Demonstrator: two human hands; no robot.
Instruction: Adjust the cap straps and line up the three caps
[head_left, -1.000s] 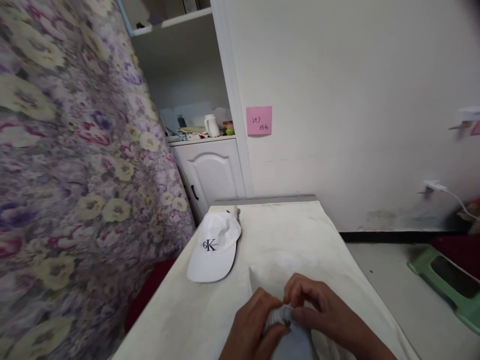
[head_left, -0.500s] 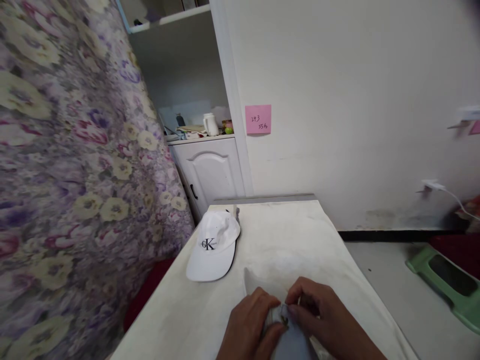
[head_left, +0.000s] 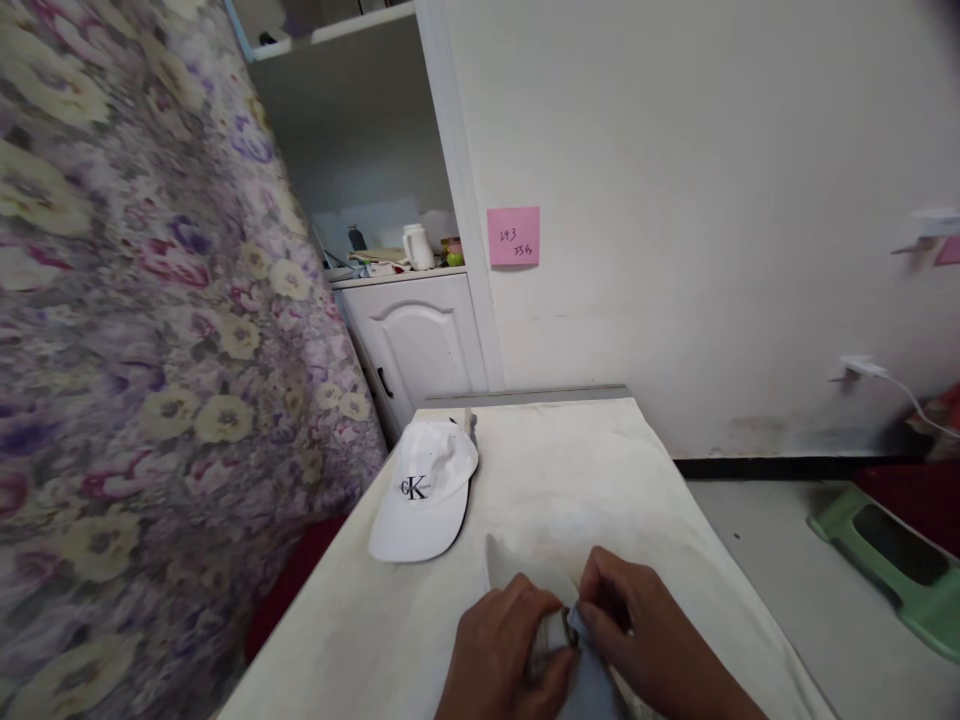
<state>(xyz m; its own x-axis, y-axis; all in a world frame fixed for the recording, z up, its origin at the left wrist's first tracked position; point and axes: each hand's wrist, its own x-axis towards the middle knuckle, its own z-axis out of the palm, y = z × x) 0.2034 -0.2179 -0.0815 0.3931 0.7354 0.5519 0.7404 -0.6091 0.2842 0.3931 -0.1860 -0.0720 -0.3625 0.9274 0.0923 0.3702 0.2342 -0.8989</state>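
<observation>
My left hand (head_left: 506, 640) pinches a small dark metal buckle (head_left: 570, 628) between thumb and fingertips, near the bottom centre. Right beside it, my right hand (head_left: 637, 620) closes thumb and index finger on a short light-blue fabric strap (head_left: 577, 615) at the buckle. Both belong to a pale blue-grey fabric item (head_left: 589, 690), mostly hidden under my hands; its full shape I cannot make out. A pale curved flap (head_left: 510, 565) shows just beyond my fingers. Farther off on the left lies a white baseball cap (head_left: 429, 490) with black "CK" letters, touched by neither hand.
A cream cloth covers the table (head_left: 555, 450). Floral curtain (head_left: 187, 350) hangs along the left. Behind stands a white cabinet (head_left: 424, 335) with a white jug (head_left: 418, 247) on its shelf. A pink note (head_left: 514, 237) sticks to the wall. A green stool (head_left: 892, 560) is at right.
My right fingertips have drawn the strap slightly, and more light blue now shows at the buckle. My left hand keeps its pinch. The view has shifted a little.
</observation>
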